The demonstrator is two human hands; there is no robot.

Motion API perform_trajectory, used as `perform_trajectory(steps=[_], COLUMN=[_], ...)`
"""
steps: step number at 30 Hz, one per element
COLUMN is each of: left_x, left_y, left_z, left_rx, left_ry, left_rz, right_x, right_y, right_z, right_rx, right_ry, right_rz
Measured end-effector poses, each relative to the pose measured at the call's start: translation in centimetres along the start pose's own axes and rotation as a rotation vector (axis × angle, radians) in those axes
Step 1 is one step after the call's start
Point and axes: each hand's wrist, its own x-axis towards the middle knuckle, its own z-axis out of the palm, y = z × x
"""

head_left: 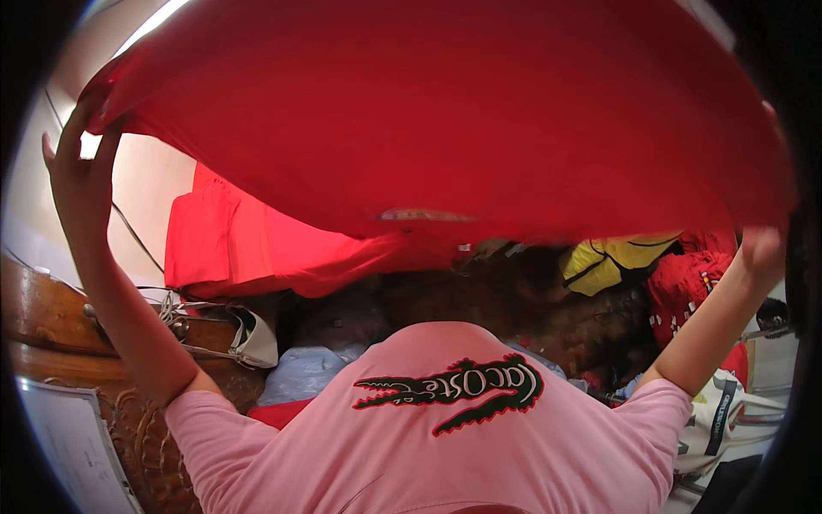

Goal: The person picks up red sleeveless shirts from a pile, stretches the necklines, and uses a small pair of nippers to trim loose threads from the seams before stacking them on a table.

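Observation:
A large sheet of red cloth (445,111), possibly a garment, is stretched high across the upper part of the view. Its lower edge carries a small pale, multicoloured patch, blurred. My left hand (81,158) grips the cloth's left corner, thumb and fingers bent around the edge. At the opposite side my right hand (762,248) is raised to the cloth's right edge; the cloth covers most of its fingers. Both arms are lifted and spread wide. Beneath the raised cloth, more red fabric (227,240) lies in a folded heap at the left.
Yellow fabric with black trim (599,265) and a red patterned cloth (689,287) lie at the right, near a pale bag (715,415). Carved wooden furniture (158,445) stands at the left with cords, a whitish strapped item (255,341) and a pale sheet (73,441). Light blue material (304,373) lies close to me.

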Motion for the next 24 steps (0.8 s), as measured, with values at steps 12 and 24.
perform_trajectory(steps=[12, 24], left_x=[-41.6, -24.4], left_y=[27.9, 50.3], left_z=[12.1, 9.5], left_rx=[-0.408, -1.735], left_ry=[-1.106, -1.296], left_rz=[0.185, -0.427], right_x=[-33.1, -25.4], right_y=[16.9, 18.7], right_z=[6.0, 18.2], right_rx=[-0.651, -0.207], right_ry=[-0.812, -0.436], right_rz=[0.999, 0.452])
